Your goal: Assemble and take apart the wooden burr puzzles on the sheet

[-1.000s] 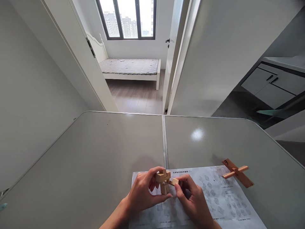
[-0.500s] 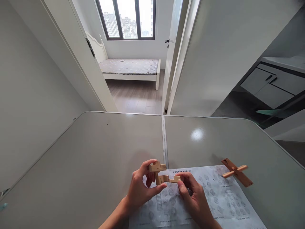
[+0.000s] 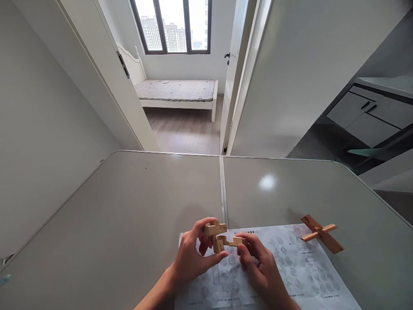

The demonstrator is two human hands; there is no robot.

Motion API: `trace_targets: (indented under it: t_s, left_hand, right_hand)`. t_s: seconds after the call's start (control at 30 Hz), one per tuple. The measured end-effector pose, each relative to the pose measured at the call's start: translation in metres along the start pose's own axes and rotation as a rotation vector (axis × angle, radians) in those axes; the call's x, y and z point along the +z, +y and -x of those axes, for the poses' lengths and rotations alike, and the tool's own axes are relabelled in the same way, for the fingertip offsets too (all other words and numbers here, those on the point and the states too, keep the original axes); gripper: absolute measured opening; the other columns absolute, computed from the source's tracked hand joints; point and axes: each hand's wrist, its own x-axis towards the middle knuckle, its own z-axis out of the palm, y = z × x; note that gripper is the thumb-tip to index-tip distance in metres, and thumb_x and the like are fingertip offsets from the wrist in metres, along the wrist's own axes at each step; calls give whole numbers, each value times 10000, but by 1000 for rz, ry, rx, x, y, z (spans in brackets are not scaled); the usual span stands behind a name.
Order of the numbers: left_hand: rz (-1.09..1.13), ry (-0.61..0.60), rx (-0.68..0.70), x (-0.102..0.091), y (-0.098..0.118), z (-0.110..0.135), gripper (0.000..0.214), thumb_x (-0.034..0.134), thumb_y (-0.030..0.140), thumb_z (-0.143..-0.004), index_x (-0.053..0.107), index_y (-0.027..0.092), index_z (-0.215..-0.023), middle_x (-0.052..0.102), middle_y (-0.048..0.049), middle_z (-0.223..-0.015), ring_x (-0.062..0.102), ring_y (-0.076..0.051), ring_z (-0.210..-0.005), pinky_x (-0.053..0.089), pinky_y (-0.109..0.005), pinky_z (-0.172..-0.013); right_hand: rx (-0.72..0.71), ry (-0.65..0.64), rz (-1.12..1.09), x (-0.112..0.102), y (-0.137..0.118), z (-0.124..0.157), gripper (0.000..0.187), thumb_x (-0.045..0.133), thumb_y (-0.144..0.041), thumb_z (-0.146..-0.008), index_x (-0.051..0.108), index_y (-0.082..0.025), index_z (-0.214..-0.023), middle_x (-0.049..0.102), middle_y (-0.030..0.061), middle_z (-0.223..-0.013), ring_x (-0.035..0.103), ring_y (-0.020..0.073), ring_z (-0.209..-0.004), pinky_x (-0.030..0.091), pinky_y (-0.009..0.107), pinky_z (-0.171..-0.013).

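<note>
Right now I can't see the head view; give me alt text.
The left hand holds a wooden block cluster while the right hand pinches a small wooden piece beside it, above a printed sheet on a grey table. A wooden cross lies at the sheet's far right corner. Beyond are a bed and a window.

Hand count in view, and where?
2: the left hand, holding the interlocked wooden blocks, and the right hand, pinching the notched wooden piece beside them. Some fingers are partly hidden; no other hands show.
</note>
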Motion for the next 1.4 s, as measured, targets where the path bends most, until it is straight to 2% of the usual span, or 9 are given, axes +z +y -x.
trace_targets:
  t_s: [0.17, 0.3, 0.63, 0.9, 1.17, 1.4]
  left_hand:
    - [-130, -76, 88, 2, -2, 3, 670, 895, 357, -773, 551, 282, -1342, 654, 89, -710, 524, -69, -492, 481, -176, -557]
    - [-143, -145, 99, 3, -1, 1, 662, 873, 314, -783, 538, 280, -1354, 651, 93, -698, 544, -76, -501, 488, -183, -578]
    - [-92, -243, 21, 2, 1, 0, 666, 901, 314, -751, 558, 274, -1321, 666, 103, -705, 546, -74, -510, 478, -177, -588]
    - [-52, -275, -44, 1, 4, -2, 643, 892, 342, -760, 584, 275, -1320, 626, 106, -681, 512, -76, -505, 466, -172, -574]
    - [-25, -297, -89, 0, 4, -2, 647, 883, 328, -759, 592, 276, -1335, 659, 89, -713, 519, -80, -508, 489, -178, -583]
    - [45, -311, -128, 0, 1, -1, 654, 900, 352, -744, 600, 260, -1318, 639, 84, -702, 521, -85, -507, 467, -169, -522]
  right_hand:
    - [-237, 50, 155, 3, -9, -2, 196, 560, -335, -1065, 688, -224, -1163, 719, 24, -820, 659, 153, -583, 571, 241, -573]
    - [-331, 71, 188, 3, -15, -4, 156, 591, -280, -1050, 688, -237, -1165, 726, 24, -848, 673, 149, -599, 591, 235, -573]
    - [-355, 42, 212, 4, -18, -5, 151, 574, -227, -1053, 662, -235, -1175, 749, 47, -906, 692, 155, -630, 594, 235, -557]
    - [-372, 31, 224, 3, -18, -5, 148, 564, -224, -1055, 659, -232, -1168, 696, 15, -833, 653, 139, -593, 571, 223, -542]
    - [-361, 18, 258, 2, -7, -2, 168, 545, -260, -1083, 670, -239, -1193, 717, 33, -876, 688, 147, -621, 587, 238, -579]
    - [-395, -4, 286, -3, -5, -5, 171, 569, -291, -1082, 692, -244, -1192, 746, 30, -876, 699, 142, -585, 579, 225, -553]
